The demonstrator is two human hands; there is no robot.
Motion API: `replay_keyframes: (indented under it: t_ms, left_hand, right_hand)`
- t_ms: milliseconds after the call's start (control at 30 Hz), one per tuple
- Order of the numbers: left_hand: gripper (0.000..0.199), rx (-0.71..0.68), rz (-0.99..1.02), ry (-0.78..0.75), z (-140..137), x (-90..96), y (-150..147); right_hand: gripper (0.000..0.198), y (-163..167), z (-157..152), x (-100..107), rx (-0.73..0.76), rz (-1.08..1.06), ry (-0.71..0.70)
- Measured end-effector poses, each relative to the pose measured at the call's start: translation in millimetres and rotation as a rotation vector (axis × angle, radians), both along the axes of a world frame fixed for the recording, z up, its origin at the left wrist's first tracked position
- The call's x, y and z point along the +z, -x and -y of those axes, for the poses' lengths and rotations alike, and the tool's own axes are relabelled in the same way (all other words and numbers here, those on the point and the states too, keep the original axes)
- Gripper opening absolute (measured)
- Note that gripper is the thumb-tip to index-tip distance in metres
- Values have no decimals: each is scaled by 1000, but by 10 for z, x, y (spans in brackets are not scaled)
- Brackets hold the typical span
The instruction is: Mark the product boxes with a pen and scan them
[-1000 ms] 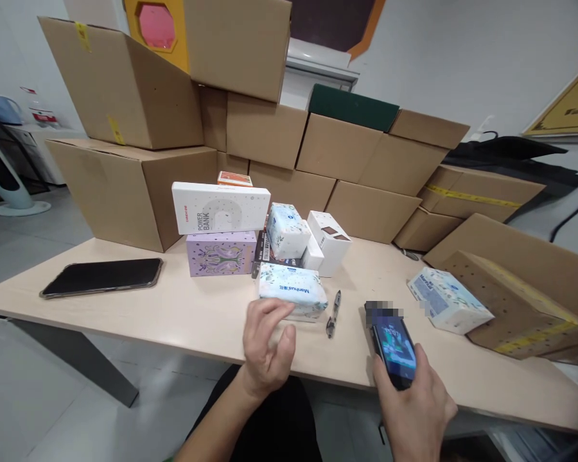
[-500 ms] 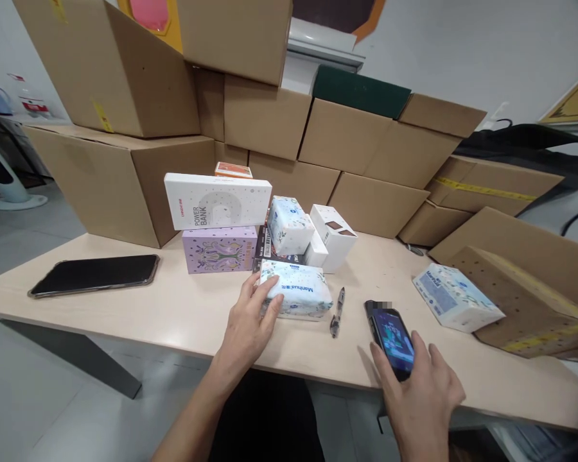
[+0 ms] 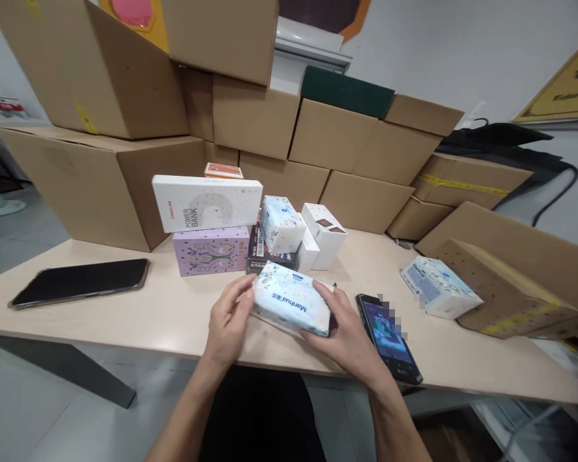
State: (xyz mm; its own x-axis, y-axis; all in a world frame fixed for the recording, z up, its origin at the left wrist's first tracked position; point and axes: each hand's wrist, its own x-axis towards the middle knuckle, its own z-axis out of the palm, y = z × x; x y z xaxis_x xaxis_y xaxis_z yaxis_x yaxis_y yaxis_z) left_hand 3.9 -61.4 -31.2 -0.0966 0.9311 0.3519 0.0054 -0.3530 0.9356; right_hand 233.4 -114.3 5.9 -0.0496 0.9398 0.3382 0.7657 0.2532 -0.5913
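A white and pale-blue pack of tissues printed "Manhua" is held between my two hands at the front of the table, slightly tilted. My left hand presses its bent fingers against the pack's left end. Around the right end, my right hand has its thumb at the near side and its fingers at the far side. A smartphone with a lit screen lies just right of my right hand. Behind that hand only the tip of the pen shows.
Behind the pack stand a purple patterned box, a white power bank box on top, another tissue pack and a white box. A large dark phone lies left. A third tissue pack leans by cardboard at right.
My right hand has left the lit smartphone and moved left onto the tissue pack. The pack has turned and tilted a little, its right end nearer me. The smartphone now lies released.
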Motion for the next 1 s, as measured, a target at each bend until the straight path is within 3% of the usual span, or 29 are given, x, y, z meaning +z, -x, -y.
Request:
replay_keyframes:
  t_ms: [100, 233, 300, 400, 500, 667, 833, 933, 1000]
  left_hand:
    - [41, 11, 91, 33, -32, -53, 31]
    - [44, -4, 14, 78, -57, -66, 15]
    - [45, -17, -48, 105, -50, -45, -8]
    - [47, -40, -124, 129, -41, -25, -31]
    - [46, -54, -200, 116, -49, -37, -37]
    - [45, -59, -286, 85, -54, -67, -58]
    - [41, -46, -391, 61, -23, -57, -101]
    - [39, -38, -468, 19, -22, -52, -116]
    - [38, -23, -500, 0, -28, -51, -118]
  right_hand:
    - [76, -245, 200, 89, -209, -129, -142]
    - [89, -807, 201, 235, -727, -163, -382]
    - [91, -1117, 76, 245, -857, -50, -385]
    - [97, -1490, -152, 144, -901, 11, -221]
    - [101, -1697, -298, -26, -915, 23, -116]
    - [95, -1744, -289, -140, -873, 33, -110]
    - [76, -1342, -424, 144, -625, 45, -160]
    - [75, -902, -716, 413, -441, 26, -171]
    - [77, -613, -949, 567, -401, 83, -180]
